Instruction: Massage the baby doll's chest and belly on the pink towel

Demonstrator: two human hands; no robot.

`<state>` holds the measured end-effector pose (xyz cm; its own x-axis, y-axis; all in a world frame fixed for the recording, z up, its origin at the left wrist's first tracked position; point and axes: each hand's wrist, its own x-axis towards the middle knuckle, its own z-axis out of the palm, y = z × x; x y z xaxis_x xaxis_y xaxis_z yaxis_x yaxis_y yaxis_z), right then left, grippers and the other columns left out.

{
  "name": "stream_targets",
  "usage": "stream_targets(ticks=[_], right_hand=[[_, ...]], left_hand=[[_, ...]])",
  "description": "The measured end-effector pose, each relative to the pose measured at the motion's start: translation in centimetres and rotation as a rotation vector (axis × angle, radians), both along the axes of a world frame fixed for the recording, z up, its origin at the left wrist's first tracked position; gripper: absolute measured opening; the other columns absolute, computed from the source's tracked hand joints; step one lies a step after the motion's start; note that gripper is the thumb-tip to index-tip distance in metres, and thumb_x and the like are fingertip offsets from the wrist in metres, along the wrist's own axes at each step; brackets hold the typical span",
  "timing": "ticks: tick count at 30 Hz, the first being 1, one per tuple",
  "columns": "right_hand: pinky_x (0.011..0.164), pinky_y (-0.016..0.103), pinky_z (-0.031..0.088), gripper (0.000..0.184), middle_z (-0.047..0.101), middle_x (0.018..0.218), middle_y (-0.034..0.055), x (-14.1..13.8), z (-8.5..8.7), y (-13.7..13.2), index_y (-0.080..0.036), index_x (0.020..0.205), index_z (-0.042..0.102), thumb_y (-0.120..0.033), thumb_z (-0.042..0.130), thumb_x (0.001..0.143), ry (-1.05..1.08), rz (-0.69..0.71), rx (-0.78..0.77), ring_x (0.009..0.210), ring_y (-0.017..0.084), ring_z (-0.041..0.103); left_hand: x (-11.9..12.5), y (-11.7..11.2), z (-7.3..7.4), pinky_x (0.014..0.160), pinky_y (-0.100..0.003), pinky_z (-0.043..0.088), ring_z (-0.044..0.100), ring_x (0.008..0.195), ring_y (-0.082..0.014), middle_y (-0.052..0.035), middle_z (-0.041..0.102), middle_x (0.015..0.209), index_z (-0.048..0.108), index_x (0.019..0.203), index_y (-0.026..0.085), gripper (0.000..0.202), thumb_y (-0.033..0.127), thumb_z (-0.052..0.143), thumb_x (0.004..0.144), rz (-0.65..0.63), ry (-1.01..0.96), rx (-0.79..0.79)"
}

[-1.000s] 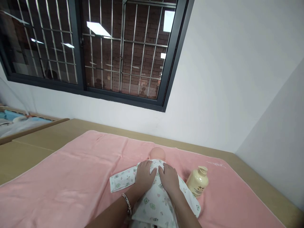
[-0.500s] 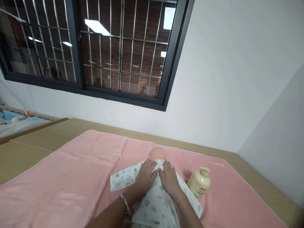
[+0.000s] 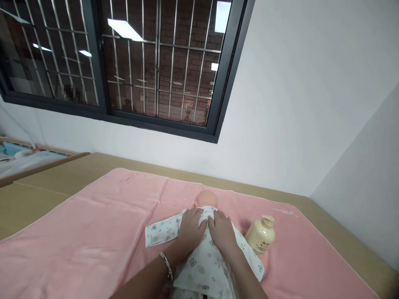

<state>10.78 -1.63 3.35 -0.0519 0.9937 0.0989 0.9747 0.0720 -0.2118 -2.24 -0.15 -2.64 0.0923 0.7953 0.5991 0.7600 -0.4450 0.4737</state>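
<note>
A baby doll (image 3: pixel 206 199) in a white printed suit (image 3: pixel 202 265) lies on a pink towel (image 3: pixel 93 232), head toward the wall. My left hand (image 3: pixel 190 228) rests flat on the doll's upper body, fingers stretched out, with a bangle on the wrist. My right hand (image 3: pixel 222 233) lies flat beside it on the same spot, fingers together and extended. The thumbs nearly touch. Neither hand grips anything. One sleeve of the suit sticks out to the left.
A cream pump bottle (image 3: pixel 261 236) lies on the towel just right of the doll. The towel covers a tan table (image 3: pixel 46 182) against a white wall. A barred dark window (image 3: pixel 124 62) is above. Another bed (image 3: pixel 28 160) shows at far left.
Both hands slid a little up the doll's chest toward its head and then settled back slightly. The bottle has not moved.
</note>
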Motion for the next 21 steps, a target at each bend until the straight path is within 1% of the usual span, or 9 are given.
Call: stream_targets(ticks=[2, 4, 6, 8, 11, 14, 16, 18, 21], right_hand=[[0.103, 0.038, 0.032, 0.045, 0.059, 0.13, 0.0179, -0.3, 0.4, -0.6, -0.01, 0.122, 0.06, -0.028, 0.031, 0.094, -0.024, 0.016, -0.01, 0.123, 0.029, 0.051], [0.097, 0.035, 0.036, 0.041, 0.065, 0.119, 0.0165, -0.5, 0.9, -1.3, -0.013, 0.113, 0.065, -0.029, 0.033, 0.093, -0.024, -0.008, -0.019, 0.113, 0.028, 0.058], [0.091, 0.036, 0.039, 0.039, 0.068, 0.111, 0.0151, -0.4, 1.1, -1.5, -0.015, 0.107, 0.066, -0.032, 0.034, 0.093, -0.009, -0.076, -0.032, 0.105, 0.028, 0.062], [0.09, 0.036, 0.04, 0.041, 0.069, 0.109, 0.0156, -0.1, 0.9, -1.0, -0.015, 0.103, 0.067, -0.035, 0.033, 0.093, -0.003, -0.122, -0.028, 0.104, 0.029, 0.062], [0.097, 0.037, 0.036, 0.044, 0.063, 0.123, 0.0175, 0.2, 0.2, 0.0, -0.012, 0.108, 0.066, -0.033, 0.03, 0.095, -0.028, -0.08, 0.027, 0.118, 0.029, 0.054], [0.103, 0.037, 0.032, 0.043, 0.058, 0.131, 0.0178, -0.1, -0.2, 0.0, -0.011, 0.115, 0.064, -0.028, 0.03, 0.094, -0.067, -0.008, 0.053, 0.126, 0.028, 0.048], [0.102, 0.037, 0.033, 0.043, 0.061, 0.126, 0.0184, -0.4, 0.2, -0.7, -0.01, 0.114, 0.065, -0.028, 0.031, 0.094, -0.081, 0.003, 0.04, 0.122, 0.028, 0.052], [0.096, 0.036, 0.038, 0.042, 0.066, 0.117, 0.0185, -0.6, 0.9, -1.4, -0.011, 0.111, 0.066, -0.03, 0.033, 0.093, -0.076, -0.038, 0.004, 0.113, 0.028, 0.058], [0.088, 0.036, 0.042, 0.042, 0.068, 0.111, 0.0172, -0.2, 1.5, -1.5, -0.014, 0.109, 0.067, -0.036, 0.036, 0.092, -0.038, -0.117, -0.07, 0.105, 0.029, 0.063]], left_hand=[[0.0, -0.2, -0.1, 0.093, -0.041, 0.045, 0.061, 0.101, -0.0243, -0.0087, 0.068, 0.104, 0.065, 0.103, 0.02, 0.024, 0.028, 0.048, 0.088, -0.001, -0.007, 0.008], [0.1, -0.3, -0.1, 0.09, -0.04, 0.046, 0.062, 0.097, -0.0246, -0.0084, 0.069, 0.097, 0.065, 0.098, 0.02, 0.021, 0.028, 0.049, 0.087, 0.029, -0.012, -0.005], [0.1, -0.3, -0.1, 0.089, -0.041, 0.046, 0.061, 0.097, -0.0259, -0.0092, 0.068, 0.096, 0.065, 0.099, 0.019, 0.022, 0.031, 0.05, 0.087, 0.075, -0.006, -0.029], [0.0, -0.2, 0.0, 0.091, -0.043, 0.045, 0.061, 0.1, -0.0272, -0.0106, 0.068, 0.102, 0.064, 0.104, 0.018, 0.027, 0.033, 0.051, 0.086, 0.101, 0.005, -0.046], [-0.1, 0.0, 0.2, 0.096, -0.044, 0.043, 0.059, 0.105, -0.0264, -0.0102, 0.067, 0.11, 0.062, 0.11, 0.018, 0.029, 0.032, 0.051, 0.087, 0.048, 0.016, -0.046], [-0.1, 0.2, 0.1, 0.095, -0.042, 0.044, 0.061, 0.102, -0.0239, -0.0084, 0.068, 0.108, 0.063, 0.107, 0.02, 0.026, 0.029, 0.048, 0.088, -0.021, 0.001, -0.008], [0.0, 0.1, -0.2, 0.09, -0.04, 0.046, 0.062, 0.096, -0.0232, -0.0079, 0.069, 0.101, 0.064, 0.101, 0.02, 0.023, 0.027, 0.046, 0.089, -0.027, -0.012, 0.02], [0.1, 0.0, -0.4, 0.087, -0.04, 0.046, 0.062, 0.092, -0.0232, -0.0077, 0.069, 0.094, 0.065, 0.094, 0.021, 0.021, 0.026, 0.045, 0.089, -0.005, -0.015, 0.029], [0.1, -0.1, -0.5, 0.089, -0.041, 0.045, 0.061, 0.096, -0.0248, -0.0088, 0.068, 0.095, 0.065, 0.096, 0.02, 0.021, 0.029, 0.048, 0.088, 0.043, -0.013, 0.008]])
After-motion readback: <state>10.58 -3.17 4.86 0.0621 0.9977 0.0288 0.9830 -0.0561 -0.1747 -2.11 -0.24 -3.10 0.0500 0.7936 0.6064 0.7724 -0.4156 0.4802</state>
